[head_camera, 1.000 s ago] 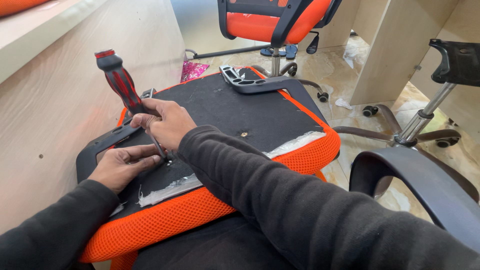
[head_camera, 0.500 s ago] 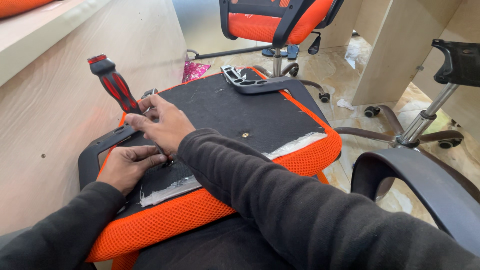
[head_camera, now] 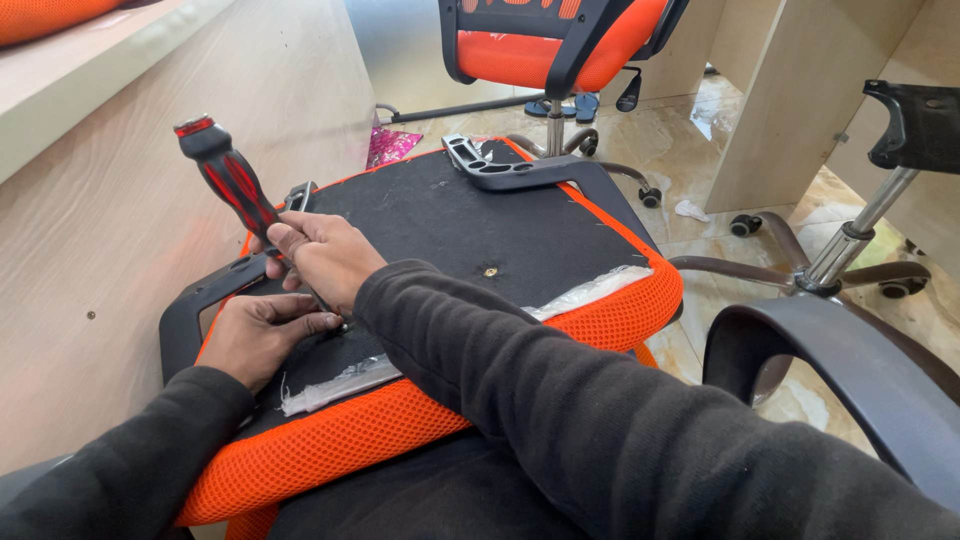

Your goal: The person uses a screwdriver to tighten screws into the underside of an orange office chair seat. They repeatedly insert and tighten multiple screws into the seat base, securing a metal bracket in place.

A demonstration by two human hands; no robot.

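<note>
An upturned orange mesh chair seat with a black underside lies in front of me. My right hand grips a screwdriver with a red and black handle, its shaft slanting down to the seat's near left part. My left hand rests flat on the black underside beside the tip, fingers pinched around the spot where the tip meets the seat. A black armrest bracket curves around the left edge of the seat under my left hand. The screwdriver's tip is hidden between my fingers.
A second black armrest lies on the seat's far edge. A wooden desk panel stands close on the left. An orange office chair stands behind, a chair base with castors to the right, and a dark curved armrest at near right.
The screwdriver handle has tilted a little further left and back while its tip stays in place. My left hand's fingers have closed in nearer the tip.
</note>
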